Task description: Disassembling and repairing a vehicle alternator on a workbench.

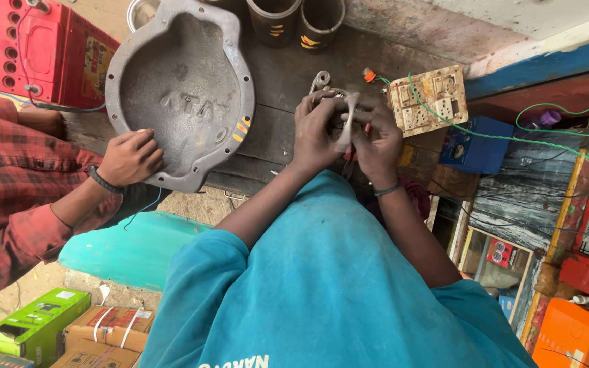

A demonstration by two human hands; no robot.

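From my remote feed: left hand (317, 129) and right hand (377, 140) close together on a small grey metal part (344, 121) above the dark workbench (277, 82). Beside them I list a switch board (427, 99) with green wire (506, 136). A co-worker's hand (129, 158) grips a large grey cast cover (178, 88), near a red battery (46, 51).

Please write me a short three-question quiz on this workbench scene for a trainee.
1. True or false: both of the person's hands, left hand and right hand, grip the same small metal part.
2. Multiple choice: the co-worker's hand touches which thing? A) the red battery B) the grey metal cover C) the switchboard
3. Fill in: the wire running over the switchboard is ____ in colour.

Key: 1 true. 2 B, at the cover's lower rim. 3 green, the green wire trailing off to the right.
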